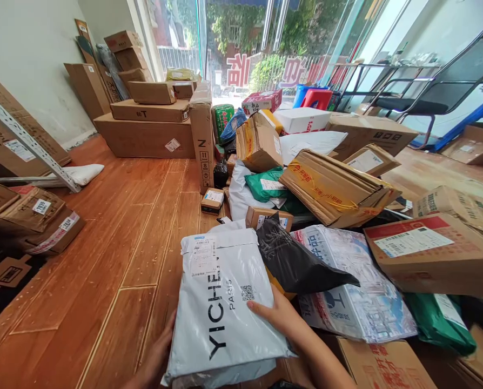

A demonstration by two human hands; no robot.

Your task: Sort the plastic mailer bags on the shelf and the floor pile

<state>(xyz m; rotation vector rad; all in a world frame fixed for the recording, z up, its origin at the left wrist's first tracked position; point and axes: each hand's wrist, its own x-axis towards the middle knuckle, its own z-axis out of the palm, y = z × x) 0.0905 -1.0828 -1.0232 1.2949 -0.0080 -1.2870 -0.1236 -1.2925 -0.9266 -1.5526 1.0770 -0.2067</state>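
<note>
A white plastic mailer bag (193,319) printed "YICHE…" and "PARIS", with a shipping label at its top left, lies between my hands. My right hand (272,313) grips its right edge, thumb on top near the QR code, the other fingers hidden beneath. Along the left edge, my left hand (166,337) presses against the bag, its fingertips mostly out of sight behind it. Another light plastic package shows under the bag's near edge. Touching the upper right side is a black plastic parcel (302,259). A small cardboard box (269,218) sits just beyond.
Piled parcels spread to the right, among them a yellow-taped carton (334,189), a red-and-brown box (431,254) and green bags (440,324). Long cartons (144,138) are stacked ahead left. A metal shelf post (31,138) stands left; a chair (411,102) is at far right.
</note>
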